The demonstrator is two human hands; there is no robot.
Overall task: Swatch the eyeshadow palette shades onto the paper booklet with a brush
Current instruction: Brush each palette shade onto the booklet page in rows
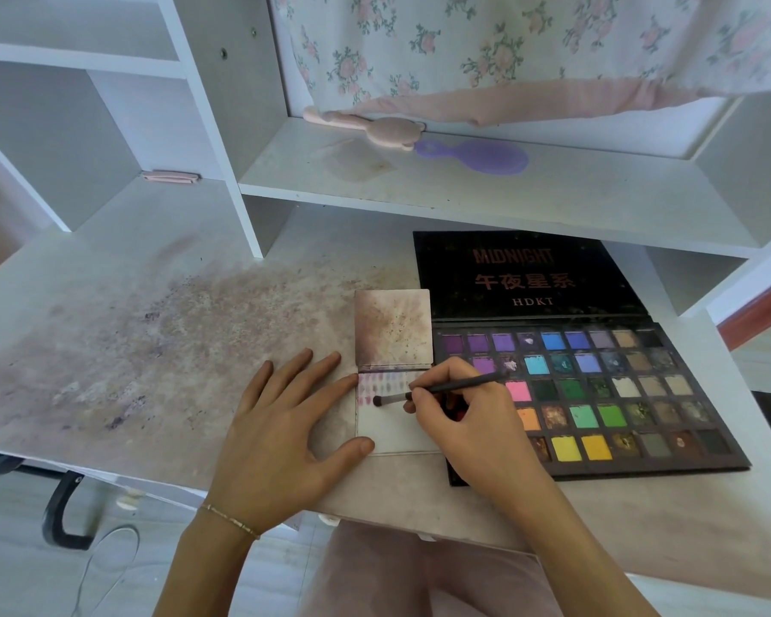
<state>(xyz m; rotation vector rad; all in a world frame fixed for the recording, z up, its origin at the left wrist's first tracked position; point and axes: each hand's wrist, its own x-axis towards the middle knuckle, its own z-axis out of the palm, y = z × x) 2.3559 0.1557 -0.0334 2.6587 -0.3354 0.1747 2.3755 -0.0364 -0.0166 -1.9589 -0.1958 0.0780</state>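
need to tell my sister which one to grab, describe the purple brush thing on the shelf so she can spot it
Look at the white shelf above the desk, just under the hanging floral cloth. Two handled items lie there end to end: the purple hairbrush is the right-hand one. Its neighbour is a pale pink bear-eared brush; yours is lilac, oval, with a loop handle.

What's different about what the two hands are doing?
The left hand lies flat and open, pressing on the booklet's left edge; the right hand is curled around a brush. The left holds nothing; the right puts the brush tip on the page. Both rest at the booklet.
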